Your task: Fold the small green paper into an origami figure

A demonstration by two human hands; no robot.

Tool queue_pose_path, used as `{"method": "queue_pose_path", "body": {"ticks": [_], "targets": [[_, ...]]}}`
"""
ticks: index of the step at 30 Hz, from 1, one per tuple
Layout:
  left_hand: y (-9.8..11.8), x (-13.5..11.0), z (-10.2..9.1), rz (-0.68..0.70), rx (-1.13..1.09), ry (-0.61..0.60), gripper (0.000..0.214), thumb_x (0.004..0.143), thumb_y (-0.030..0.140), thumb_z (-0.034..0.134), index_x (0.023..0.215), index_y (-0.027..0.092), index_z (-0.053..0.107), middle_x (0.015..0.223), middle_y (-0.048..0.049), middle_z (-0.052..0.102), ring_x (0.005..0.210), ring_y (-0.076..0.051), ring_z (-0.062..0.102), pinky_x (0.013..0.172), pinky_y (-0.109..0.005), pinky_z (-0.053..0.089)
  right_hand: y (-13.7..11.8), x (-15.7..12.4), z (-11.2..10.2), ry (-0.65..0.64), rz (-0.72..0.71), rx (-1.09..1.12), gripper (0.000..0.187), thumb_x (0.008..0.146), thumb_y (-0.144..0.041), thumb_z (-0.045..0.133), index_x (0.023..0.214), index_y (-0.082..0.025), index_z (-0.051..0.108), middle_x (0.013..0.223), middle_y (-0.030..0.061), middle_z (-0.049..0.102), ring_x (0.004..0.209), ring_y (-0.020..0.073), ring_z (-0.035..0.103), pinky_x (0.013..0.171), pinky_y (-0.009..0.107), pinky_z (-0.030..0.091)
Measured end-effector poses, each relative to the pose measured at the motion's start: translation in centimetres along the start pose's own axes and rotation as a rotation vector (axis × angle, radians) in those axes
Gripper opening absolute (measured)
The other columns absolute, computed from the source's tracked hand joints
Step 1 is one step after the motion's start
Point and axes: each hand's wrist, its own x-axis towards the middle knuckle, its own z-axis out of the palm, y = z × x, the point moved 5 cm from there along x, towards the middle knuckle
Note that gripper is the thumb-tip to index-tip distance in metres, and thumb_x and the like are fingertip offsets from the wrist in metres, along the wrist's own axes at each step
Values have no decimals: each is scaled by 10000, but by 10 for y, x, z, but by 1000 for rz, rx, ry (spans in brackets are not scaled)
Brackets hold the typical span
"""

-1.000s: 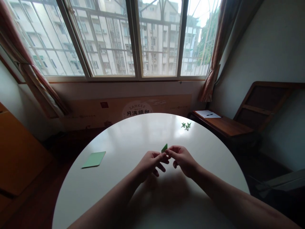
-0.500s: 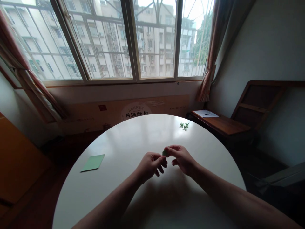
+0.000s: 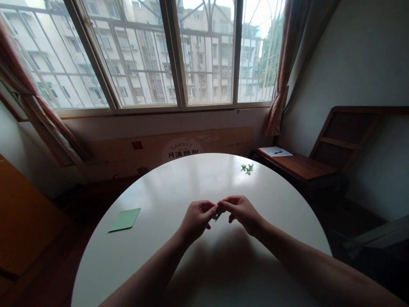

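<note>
Over the middle of a round white table (image 3: 159,264), my left hand (image 3: 196,218) and my right hand (image 3: 242,212) meet fingertip to fingertip. Both pinch a small folded piece of green paper (image 3: 219,212), mostly hidden between the fingers. The hands hover just above the tabletop.
A stack of green paper sheets (image 3: 125,219) lies at the table's left. Small folded green paper figures (image 3: 246,168) sit near the far right edge. A wooden bench (image 3: 300,166) with a white sheet and pen (image 3: 275,152) stands to the right. A window and curtains are behind.
The green paper stood up above the fingers a second ago; now it is turned down and nearly hidden between both hands. The hands have drawn closer together.
</note>
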Motion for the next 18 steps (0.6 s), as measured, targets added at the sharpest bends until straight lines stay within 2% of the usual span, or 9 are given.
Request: {"method": "queue_pose_path", "body": {"ticks": [5, 14, 18], "targets": [[1, 0, -7, -33, -60, 67, 323, 773, 435, 681, 819, 120, 729, 690, -63, 666, 606, -150, 587, 436, -199, 436, 3, 0, 1, -49, 58, -14, 388, 776, -489, 778, 1043, -208, 756, 957, 80, 729, 822, 202, 631, 485, 217, 450], [-20, 9, -6, -91, -94, 34, 391, 711, 494, 738, 797, 113, 731, 742, -102, 684, 703, -205, 644, 449, -213, 459, 11, 8, 2, -30, 53, -108, 381, 732, -486, 791, 921, -156, 763, 876, 93, 722, 793, 220, 639, 434, 228, 474], [-29, 17, -10, -66, -95, 83, 499, 821, 592, 590, 891, 112, 709, 913, -149, 714, 758, -222, 672, 436, -226, 471, 17, 13, -3, 30, 63, -92, 356, 746, -470, 766, 923, -162, 748, 892, 92, 710, 832, 227, 645, 424, 217, 464]]}}
